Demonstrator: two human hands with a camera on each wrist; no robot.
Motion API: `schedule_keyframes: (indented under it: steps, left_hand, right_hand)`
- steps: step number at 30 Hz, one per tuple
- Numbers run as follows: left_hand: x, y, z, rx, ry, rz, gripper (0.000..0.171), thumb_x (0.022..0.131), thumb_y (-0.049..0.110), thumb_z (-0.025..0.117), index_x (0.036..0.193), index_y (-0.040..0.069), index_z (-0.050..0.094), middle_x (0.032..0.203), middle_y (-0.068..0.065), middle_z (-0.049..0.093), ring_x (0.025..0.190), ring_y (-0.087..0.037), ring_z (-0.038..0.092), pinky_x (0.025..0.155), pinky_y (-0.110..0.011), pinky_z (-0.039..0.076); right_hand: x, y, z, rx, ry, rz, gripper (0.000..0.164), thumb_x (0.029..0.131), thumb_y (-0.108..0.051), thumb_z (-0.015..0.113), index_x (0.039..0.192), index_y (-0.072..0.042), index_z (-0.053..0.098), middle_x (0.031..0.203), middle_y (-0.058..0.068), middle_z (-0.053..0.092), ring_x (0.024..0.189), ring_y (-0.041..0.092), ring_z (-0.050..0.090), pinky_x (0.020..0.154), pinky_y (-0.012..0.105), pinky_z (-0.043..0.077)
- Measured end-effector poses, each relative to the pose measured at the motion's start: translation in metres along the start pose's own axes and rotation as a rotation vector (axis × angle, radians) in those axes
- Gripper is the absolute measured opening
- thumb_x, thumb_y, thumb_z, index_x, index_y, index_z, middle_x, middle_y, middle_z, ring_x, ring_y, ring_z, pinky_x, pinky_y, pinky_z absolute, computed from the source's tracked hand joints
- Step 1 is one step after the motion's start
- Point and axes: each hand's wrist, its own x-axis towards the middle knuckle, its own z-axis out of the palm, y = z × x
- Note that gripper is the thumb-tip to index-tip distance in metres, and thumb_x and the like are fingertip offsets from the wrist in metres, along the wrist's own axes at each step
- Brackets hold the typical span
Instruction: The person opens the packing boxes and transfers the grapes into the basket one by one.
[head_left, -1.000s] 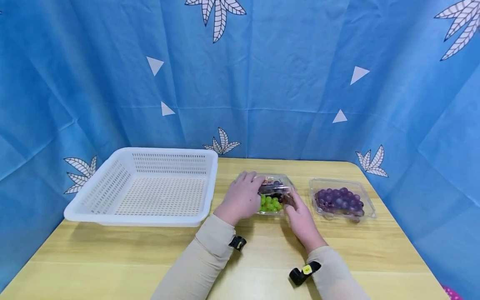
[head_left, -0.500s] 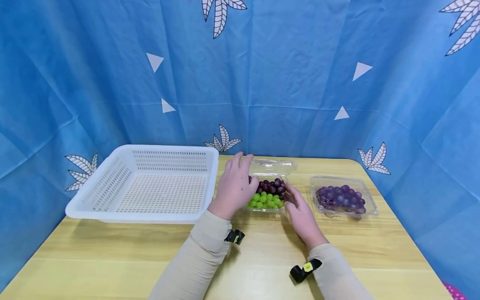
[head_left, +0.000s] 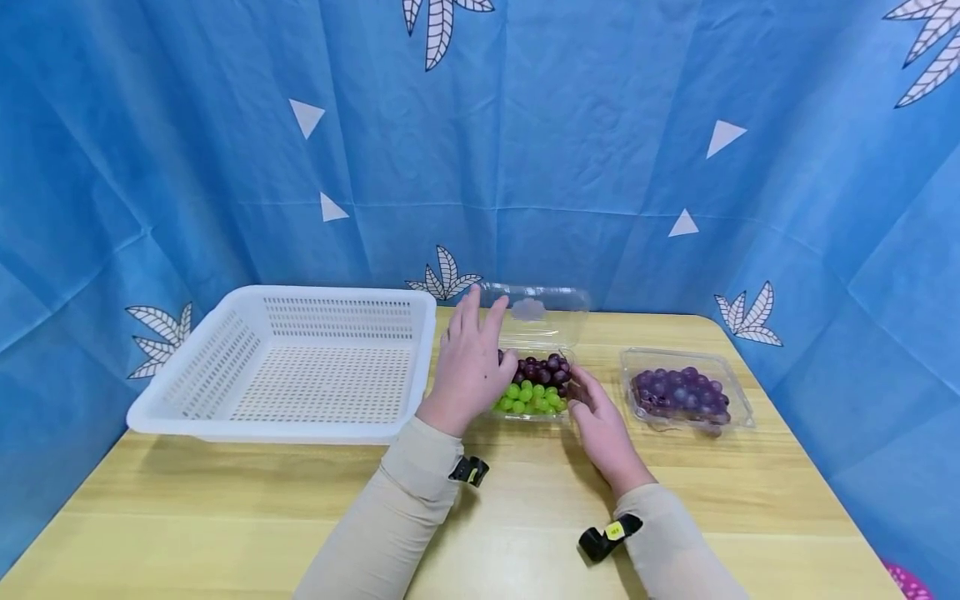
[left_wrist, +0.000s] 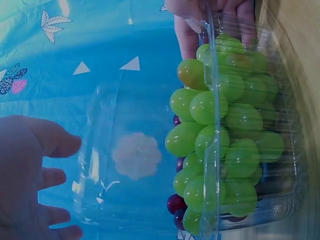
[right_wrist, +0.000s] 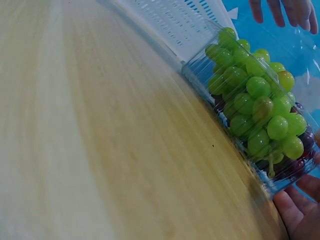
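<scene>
A clear plastic fruit box (head_left: 528, 418) stands on the table, holding green grapes (head_left: 531, 397) in front and dark purple grapes (head_left: 546, 370) behind. Its clear lid (head_left: 547, 321) is raised at the back, with a whitish round patch on it. My left hand (head_left: 470, 364) hovers at the box's left side, fingers spread and straight, apart from the lid in the left wrist view. At the right end of the box, my right hand (head_left: 603, 433) grips its wall; the fingers (left_wrist: 245, 20) show partly through the plastic.
A large white perforated basket (head_left: 281, 435) stands on the left. A second clear box (head_left: 738, 408) with purple grapes sits at the right, its lid down. Blue patterned cloth (head_left: 570, 150) hangs behind and at both sides of the wooden table (head_left: 517, 533).
The lid of the middle box has swung up and back, uncovering the grapes. My left hand has moved off the lid and its fingers have spread. My right hand stays at the box's right end.
</scene>
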Motion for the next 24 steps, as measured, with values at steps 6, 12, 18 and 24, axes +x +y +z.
schedule_keyframes:
  steps: [6, 12, 18, 24]
  left_hand:
    - [-0.002, 0.001, 0.001, 0.068, -0.054, 0.056, 0.05, 0.093, 0.03, 0.071, 0.14, 0.015, 0.059, 0.146, -0.012, 0.048, 0.133, -0.031, 0.043, 0.109, -0.049, 0.038]
    - [-0.006, 0.006, 0.008, 0.126, -0.233, 0.123, 0.037, 0.092, 0.035, 0.073, 0.124, 0.017, 0.069, 0.118, -0.004, 0.063, 0.107, -0.023, 0.055, 0.089, -0.042, 0.05]
    - [-0.009, 0.009, 0.017, 0.181, -0.332, 0.157, 0.038, 0.089, 0.041, 0.076, 0.121, 0.02, 0.071, 0.117, -0.004, 0.063, 0.105, -0.024, 0.056, 0.09, -0.042, 0.05]
    - [-0.01, 0.007, 0.023, 0.17, -0.318, 0.16, 0.034, 0.089, 0.035, 0.077, 0.119, 0.021, 0.072, 0.118, -0.005, 0.061, 0.106, -0.025, 0.056, 0.088, -0.043, 0.052]
  right_hand:
    - [0.0, 0.0, 0.002, 0.007, -0.005, 0.004, 0.059, 0.105, -0.01, 0.043, 0.161, -0.016, 0.027, 0.161, 0.012, 0.034, 0.146, 0.031, 0.034, 0.117, 0.049, 0.029]
    - [0.0, 0.003, 0.001, 0.016, -0.004, 0.004, 0.058, 0.105, -0.009, 0.043, 0.16, -0.017, 0.028, 0.161, 0.011, 0.034, 0.145, 0.032, 0.035, 0.117, 0.05, 0.029]
    - [0.001, 0.005, 0.0, 0.016, -0.006, -0.005, 0.057, 0.105, -0.009, 0.043, 0.16, -0.017, 0.029, 0.16, 0.012, 0.034, 0.145, 0.032, 0.035, 0.117, 0.051, 0.029]
    - [0.001, 0.006, 0.0, 0.016, -0.008, -0.005, 0.057, 0.105, -0.008, 0.042, 0.16, -0.017, 0.029, 0.16, 0.011, 0.034, 0.145, 0.032, 0.034, 0.117, 0.05, 0.029]
